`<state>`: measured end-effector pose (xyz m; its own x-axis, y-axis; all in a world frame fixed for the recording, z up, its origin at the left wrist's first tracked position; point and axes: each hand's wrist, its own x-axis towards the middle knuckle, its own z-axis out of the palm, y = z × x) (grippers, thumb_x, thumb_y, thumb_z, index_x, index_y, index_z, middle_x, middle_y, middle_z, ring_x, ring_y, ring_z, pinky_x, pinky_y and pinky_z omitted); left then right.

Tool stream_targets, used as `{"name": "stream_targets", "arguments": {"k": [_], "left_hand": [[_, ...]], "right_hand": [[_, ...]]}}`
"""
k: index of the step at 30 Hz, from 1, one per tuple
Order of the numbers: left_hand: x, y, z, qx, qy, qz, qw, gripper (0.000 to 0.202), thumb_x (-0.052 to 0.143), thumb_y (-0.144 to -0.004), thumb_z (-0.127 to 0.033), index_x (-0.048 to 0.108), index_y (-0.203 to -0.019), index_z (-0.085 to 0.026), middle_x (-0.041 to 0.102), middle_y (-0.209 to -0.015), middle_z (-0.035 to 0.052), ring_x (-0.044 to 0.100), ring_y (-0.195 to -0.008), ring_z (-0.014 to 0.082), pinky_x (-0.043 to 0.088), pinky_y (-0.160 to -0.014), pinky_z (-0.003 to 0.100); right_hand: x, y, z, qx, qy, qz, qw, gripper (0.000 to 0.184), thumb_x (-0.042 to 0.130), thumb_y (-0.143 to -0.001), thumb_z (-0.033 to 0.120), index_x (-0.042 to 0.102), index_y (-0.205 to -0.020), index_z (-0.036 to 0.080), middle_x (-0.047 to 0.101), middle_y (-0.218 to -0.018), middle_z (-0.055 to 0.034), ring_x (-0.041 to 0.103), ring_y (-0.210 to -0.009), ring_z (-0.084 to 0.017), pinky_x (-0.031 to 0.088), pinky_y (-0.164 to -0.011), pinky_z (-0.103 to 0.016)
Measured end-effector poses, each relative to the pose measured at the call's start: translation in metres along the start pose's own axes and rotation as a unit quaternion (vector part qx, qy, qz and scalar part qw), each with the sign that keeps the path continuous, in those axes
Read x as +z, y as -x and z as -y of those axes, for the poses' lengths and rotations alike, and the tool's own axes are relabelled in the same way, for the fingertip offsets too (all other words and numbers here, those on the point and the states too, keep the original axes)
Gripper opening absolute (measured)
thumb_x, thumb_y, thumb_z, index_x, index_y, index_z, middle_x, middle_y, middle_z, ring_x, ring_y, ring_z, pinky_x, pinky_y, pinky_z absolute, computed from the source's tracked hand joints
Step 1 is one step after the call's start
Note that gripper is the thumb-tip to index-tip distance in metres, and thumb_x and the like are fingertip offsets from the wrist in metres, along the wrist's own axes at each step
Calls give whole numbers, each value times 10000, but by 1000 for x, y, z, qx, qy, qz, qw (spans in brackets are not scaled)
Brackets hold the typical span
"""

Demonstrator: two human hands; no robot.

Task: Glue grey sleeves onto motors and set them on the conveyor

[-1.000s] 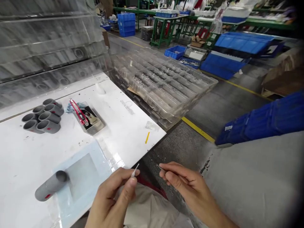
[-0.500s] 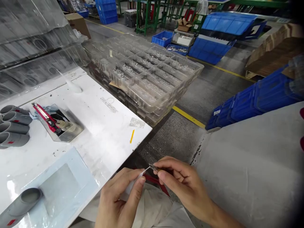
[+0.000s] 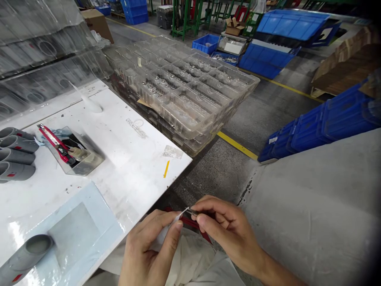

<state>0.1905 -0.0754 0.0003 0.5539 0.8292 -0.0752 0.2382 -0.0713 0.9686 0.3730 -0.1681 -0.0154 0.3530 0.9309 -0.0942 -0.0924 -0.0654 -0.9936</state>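
My left hand is closed on a white tapered nozzle, pinched between thumb and fingers with its thin tip pointing up and right. My right hand pinches a small dark, thin blade-like piece; its exact kind is hard to make out. The end of that piece meets the nozzle's tip or lies right at it. Both hands are over my lap, just off the corner of the white table. A similar white nozzle lies on the table.
On the table are a clear tray with a red utility knife, a yellow strip, several grey pipes, and another pipe on a light blue sheet. Stacked clear compartment trays and blue bins stand beyond.
The view has shifted slightly. The dark piece in my right hand has turned a little at the nozzle's tip; both hands keep their grip in nearly the same place.
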Motion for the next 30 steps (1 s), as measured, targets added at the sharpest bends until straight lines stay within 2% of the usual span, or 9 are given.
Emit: {"name": "stream_targets", "arguments": {"k": [4, 12, 19, 23, 25, 27, 29, 30], "left_hand": [[3, 2, 0, -19, 18, 0, 1000, 165, 765, -982, -310, 869, -1101, -357, 810, -926, -30, 734, -779, 130, 561, -743, 210], [3, 1, 0, -34, 11, 24, 999, 153, 742, -1002, -337, 862, -1097, -348, 770, -838, -43, 697, -733, 113, 510, -708, 204], [2, 1, -2, -42, 7, 30, 999, 142, 740, -1002, -350, 862, -1072, -328, 769, -864, -25, 701, -749, 131, 515, -697, 213], [0, 1, -5, -31, -18, 42, 998, 147, 715, -1009, -358, 851, -1014, -304, 769, -838, -13, 701, -730, 145, 526, -679, 218], [-3, 0, -6, -32, -34, 43, 998, 168, 704, -1011, -380, 841, -971, -291, 759, -812, -7, 694, -705, 150, 531, -651, 217], [-8, 0, -5, -36, -52, 35, 997, 190, 705, -1008, -401, 839, -944, -282, 762, -805, 2, 705, -697, 158, 547, -635, 213], [-13, 0, -4, -29, -68, 27, 997, 174, 729, -991, -400, 846, -941, -282, 788, -835, 12, 747, -732, 171, 574, -637, 203], [-15, 0, -4, -22, -73, 23, 997, 156, 742, -984, -391, 850, -944, -286, 804, -863, 15, 768, -765, 176, 588, -659, 197]], "right_hand": [[0, 0, -1, -10, 25, -7, 1000, 109, 712, -1032, 259, 816, -1007, 282, 734, -881, 6, 647, -732, -100, 505, -678, -207], [-2, 5, -7, -24, 35, -33, 999, 131, 695, -1043, 246, 813, -1054, 301, 754, -944, 6, 670, -798, -116, 512, -695, -210], [-3, 5, -6, -31, 42, -41, 998, 128, 707, -1031, 245, 825, -1039, 295, 756, -915, -8, 675, -784, -131, 509, -684, -231], [-5, 6, -8, -7, 20, -52, 998, 102, 744, -1008, 294, 846, -1004, 281, 758, -900, -35, 666, -758, -147, 495, -648, -246], [-11, 4, -9, 24, -32, -92, 995, 124, 761, -994, 351, 848, -962, 268, 738, -825, -33, 589, -637, -122, 441, -563, -236], [-20, 0, -9, 42, -93, -171, 980, 181, 770, -977, 407, 840, -912, 253, 702, -751, -25, 482, -545, -96, 369, -494, -223], [-26, -2, -9, 34, -121, -229, 965, 208, 784, -958, 438, 835, -901, 244, 689, -742, -32, 462, -539, -100, 345, -469, -220], [-28, -2, -8, 23, -116, -233, 965, 201, 796, -950, 437, 836, -914, 244, 699, -769, -42, 488, -557, -109, 363, -473, -224]]}}
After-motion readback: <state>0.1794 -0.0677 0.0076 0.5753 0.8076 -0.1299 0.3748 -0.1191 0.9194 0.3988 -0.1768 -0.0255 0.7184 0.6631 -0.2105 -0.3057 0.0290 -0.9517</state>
